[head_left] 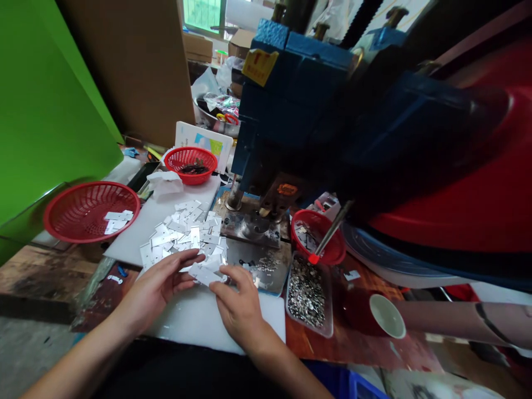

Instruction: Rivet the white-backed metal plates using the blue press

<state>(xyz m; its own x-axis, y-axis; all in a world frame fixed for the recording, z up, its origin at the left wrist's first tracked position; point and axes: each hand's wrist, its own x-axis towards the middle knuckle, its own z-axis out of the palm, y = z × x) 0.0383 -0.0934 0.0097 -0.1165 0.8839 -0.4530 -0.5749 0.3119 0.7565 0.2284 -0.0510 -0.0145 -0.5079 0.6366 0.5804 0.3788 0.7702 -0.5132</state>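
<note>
My right hand [240,302] pinches a small flat white-silver metal plate [204,275] by its right end, between thumb and forefinger. Close to the plate's left end is my left hand [160,282], its fingers apart and half curled, with nothing seen in them. Just beyond both hands, a loose pile of similar metal plates [178,230] covers part of a white foam sheet [174,318]. Ahead to the right stands a blue press [291,111], with a steel die [255,227] on its bed. Tiny metal scraps [268,265] are scattered on the bed's front.
A red basket [62,213] at left holds a few plates. Another red basket [191,178] with dark parts stands farther back. Right of the bed are a red bowl [338,252], a clear tub of metal scraps [310,293] and a cup [387,316]. A big red wheel [465,194] overhangs the right side.
</note>
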